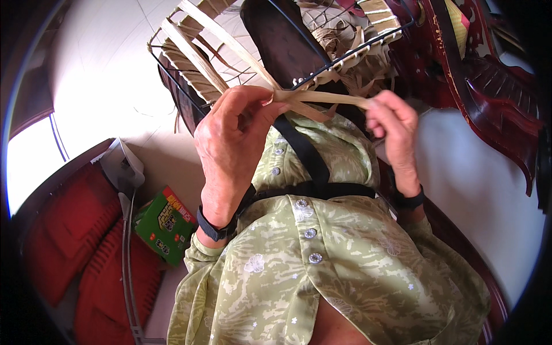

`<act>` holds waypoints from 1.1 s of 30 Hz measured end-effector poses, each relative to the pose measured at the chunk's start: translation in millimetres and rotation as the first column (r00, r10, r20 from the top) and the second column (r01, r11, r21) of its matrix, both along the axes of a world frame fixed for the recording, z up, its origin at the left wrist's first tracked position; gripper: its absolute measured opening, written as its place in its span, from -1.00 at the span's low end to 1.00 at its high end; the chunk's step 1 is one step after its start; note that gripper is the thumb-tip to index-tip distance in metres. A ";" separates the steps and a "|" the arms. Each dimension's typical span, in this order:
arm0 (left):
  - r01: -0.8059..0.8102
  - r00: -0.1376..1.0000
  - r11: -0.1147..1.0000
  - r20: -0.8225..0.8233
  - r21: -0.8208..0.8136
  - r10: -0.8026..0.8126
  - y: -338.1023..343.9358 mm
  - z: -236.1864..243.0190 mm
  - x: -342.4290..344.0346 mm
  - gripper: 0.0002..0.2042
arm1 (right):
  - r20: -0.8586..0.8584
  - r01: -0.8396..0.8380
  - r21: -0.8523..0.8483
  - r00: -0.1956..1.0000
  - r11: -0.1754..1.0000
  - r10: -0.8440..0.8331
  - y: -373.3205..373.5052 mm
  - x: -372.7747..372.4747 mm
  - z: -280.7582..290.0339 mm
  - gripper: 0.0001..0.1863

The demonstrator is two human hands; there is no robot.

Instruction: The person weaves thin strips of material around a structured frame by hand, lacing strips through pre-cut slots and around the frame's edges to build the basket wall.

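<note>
A black wire frame [353, 53], its edges wrapped in pale flat strips, is held in front of me at the top of the view. Long tan strips [229, 41] run across it toward me. At the frame's near edge my left hand [229, 138] pinches the strips between thumb and fingertips, where they cross. Out to the right, my right hand [395, 122] is closed on the end of a pale flat strip [330, 98], which stretches taut between both hands. A short brownish strip end [313, 112] hangs below the crossing.
Dark red carved wooden furniture [489, 92] stands at the right. Loose brown strips [368, 77] lie bunched beyond the frame. To the left are red cushions [115, 276], a green box [167, 224] and a grey-white stand [123, 167] with a thin pole.
</note>
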State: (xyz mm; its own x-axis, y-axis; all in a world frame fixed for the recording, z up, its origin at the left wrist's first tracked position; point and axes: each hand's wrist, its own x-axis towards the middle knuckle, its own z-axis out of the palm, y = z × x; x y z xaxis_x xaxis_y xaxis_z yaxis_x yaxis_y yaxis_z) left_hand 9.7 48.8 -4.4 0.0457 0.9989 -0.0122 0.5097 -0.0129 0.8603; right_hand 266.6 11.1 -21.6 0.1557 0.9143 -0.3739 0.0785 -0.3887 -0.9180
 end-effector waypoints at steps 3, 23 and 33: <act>-0.009 1.000 1.000 -0.029 0.004 0.009 1.3 2.0 2.5 -0.84 | 0.023 0.227 0.097 0.973 0.969 -0.231 -4.8 43.7 -11.1 -0.79; 0.033 0.999 0.993 -0.025 0.114 -0.030 -1.3 -7.7 -0.1 -0.88 | 0.279 -0.182 -0.295 0.923 0.938 0.266 11.6 11.3 17.6 -0.85; 0.025 0.996 0.993 -0.086 0.117 -0.015 -2.2 -4.2 2.1 -0.86 | 0.792 -0.555 0.449 0.610 0.700 -0.024 45.2 -60.1 -1.0 -0.87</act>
